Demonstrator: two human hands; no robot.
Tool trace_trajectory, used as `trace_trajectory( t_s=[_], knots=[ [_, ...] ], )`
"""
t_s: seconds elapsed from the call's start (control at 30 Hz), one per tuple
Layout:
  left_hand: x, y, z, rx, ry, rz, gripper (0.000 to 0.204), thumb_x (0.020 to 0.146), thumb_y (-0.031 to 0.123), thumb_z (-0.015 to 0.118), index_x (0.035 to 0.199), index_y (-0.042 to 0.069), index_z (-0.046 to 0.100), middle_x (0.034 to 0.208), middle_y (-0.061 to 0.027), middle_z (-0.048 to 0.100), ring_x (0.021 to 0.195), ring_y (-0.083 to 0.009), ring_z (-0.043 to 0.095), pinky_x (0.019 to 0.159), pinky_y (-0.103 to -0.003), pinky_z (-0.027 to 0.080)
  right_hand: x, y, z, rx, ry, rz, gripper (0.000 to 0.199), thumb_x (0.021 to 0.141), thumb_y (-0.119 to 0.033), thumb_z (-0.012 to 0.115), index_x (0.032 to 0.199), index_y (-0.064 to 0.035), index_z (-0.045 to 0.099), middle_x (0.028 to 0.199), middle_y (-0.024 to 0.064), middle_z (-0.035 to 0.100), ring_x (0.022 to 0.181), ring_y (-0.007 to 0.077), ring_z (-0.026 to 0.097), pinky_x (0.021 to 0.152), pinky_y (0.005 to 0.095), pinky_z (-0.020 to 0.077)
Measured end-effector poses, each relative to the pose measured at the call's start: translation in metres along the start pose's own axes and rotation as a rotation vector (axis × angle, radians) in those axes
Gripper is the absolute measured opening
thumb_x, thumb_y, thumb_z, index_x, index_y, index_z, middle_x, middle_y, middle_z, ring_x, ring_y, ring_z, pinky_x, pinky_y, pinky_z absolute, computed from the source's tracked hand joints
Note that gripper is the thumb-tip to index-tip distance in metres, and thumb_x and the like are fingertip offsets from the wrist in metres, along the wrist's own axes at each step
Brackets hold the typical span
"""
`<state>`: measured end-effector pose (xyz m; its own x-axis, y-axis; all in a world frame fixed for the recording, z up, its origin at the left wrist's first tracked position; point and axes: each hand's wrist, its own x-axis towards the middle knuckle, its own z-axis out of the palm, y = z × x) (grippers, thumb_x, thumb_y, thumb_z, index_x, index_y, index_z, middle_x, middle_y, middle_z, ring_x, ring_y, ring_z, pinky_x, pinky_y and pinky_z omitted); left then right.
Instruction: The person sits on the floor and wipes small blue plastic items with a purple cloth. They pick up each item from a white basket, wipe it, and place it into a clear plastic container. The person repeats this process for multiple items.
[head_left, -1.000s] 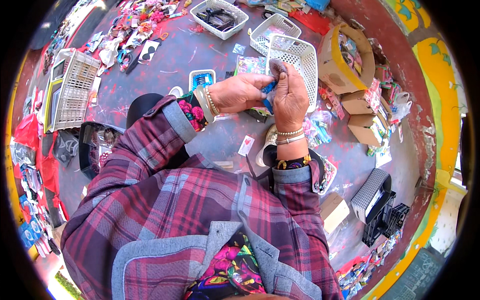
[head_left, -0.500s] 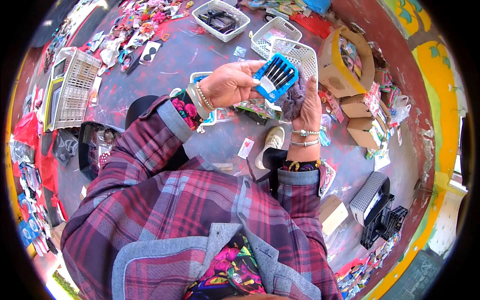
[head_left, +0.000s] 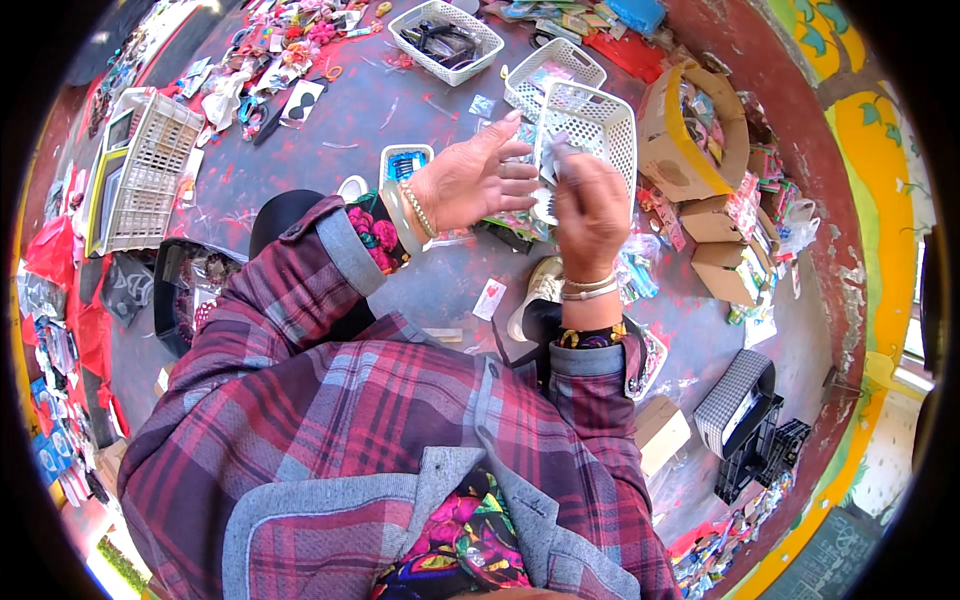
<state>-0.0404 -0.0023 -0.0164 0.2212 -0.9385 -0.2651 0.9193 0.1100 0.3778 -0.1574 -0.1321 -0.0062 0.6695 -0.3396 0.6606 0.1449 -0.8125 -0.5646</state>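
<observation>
Left hand [head_left: 470, 182] spread open and empty, right hand [head_left: 588, 210] pinching a small pale packet [head_left: 558, 150] above the white plastic lattice basket [head_left: 600, 118]; sorting looks midway, many items still loose on the floor.

The white lattice basket [head_left: 600, 125] by the right hand [head_left: 590, 215] looks like hard, slightly glossy plastic. The cardboard box [head_left: 690, 135] is matt brown. The plaid sleeve [head_left: 300, 300] is soft woven cloth; the wrist bangles [head_left: 588, 290] gleam like metal. The floor [head_left: 440, 280] is rough, dull concrete.

I see a red and grey checked sleeve [head_left: 330, 260]. The baskets [head_left: 590, 120] are white. The floor [head_left: 330, 130] is dark grey with red marks, and a box [head_left: 675, 130] is brown.
</observation>
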Motion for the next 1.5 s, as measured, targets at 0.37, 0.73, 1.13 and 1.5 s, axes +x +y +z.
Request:
trace_trajectory(
  t_s=[0.37,0.73,1.13,1.5],
  knots=[
    [0.009,-0.006,-0.007,-0.004,-0.006,0.275,0.037,0.097,0.022,0.031,0.124,-0.002,0.041,0.123,-0.0149,0.050,0.109,-0.0252,0.052,0.097,-0.041,0.041,0.012,0.004,-0.005,0.833,0.353,0.737,0.034,0.093,-0.014,0.041,0.121,0.0033,0.050,0.117,0.0099,0.054,0.098,0.0159,0.054,0.084,0.0290,0.0449],
    [0.013,-0.027,-0.014,-0.001,-0.095,0.241,0.035,0.096,0.022,0.037,0.123,0.001,0.044,0.121,-0.0111,0.052,0.111,-0.0210,0.050,0.098,-0.038,0.038,-0.007,0.008,0.033,-0.206,-0.042,0.009,0.041,0.077,0.003,0.048,0.118,0.0009,0.052,0.114,0.0188,0.056,0.108,0.0334,0.052,0.093,0.0395,0.0396],
    [-0.008,0.034,-0.063,0.480,0.376,0.332,0.032,0.095,0.025,0.040,0.116,0.003,0.051,0.110,-0.0059,0.059,0.098,-0.0164,0.056,0.080,-0.033,0.047,-0.026,0.029,0.019,-0.109,-0.175,0.305,0.031,0.081,-0.001,0.046,0.110,-0.0012,0.058,0.097,0.0195,0.061,0.088,0.0348,0.059,0.078,0.0385,0.0462],
    [-0.013,0.004,-0.223,1.869,0.683,-0.242,0.024,0.075,0.011,0.060,0.095,-0.001,0.061,0.093,-0.0171,0.063,0.087,-0.0273,0.062,0.078,-0.037,0.050,-0.016,0.001,0.026,-0.023,-0.301,0.296,0.030,0.082,0.000,0.045,0.108,-0.0001,0.059,0.100,0.0190,0.062,0.091,0.0327,0.060,0.080,0.0365,0.0463]
  ],
)
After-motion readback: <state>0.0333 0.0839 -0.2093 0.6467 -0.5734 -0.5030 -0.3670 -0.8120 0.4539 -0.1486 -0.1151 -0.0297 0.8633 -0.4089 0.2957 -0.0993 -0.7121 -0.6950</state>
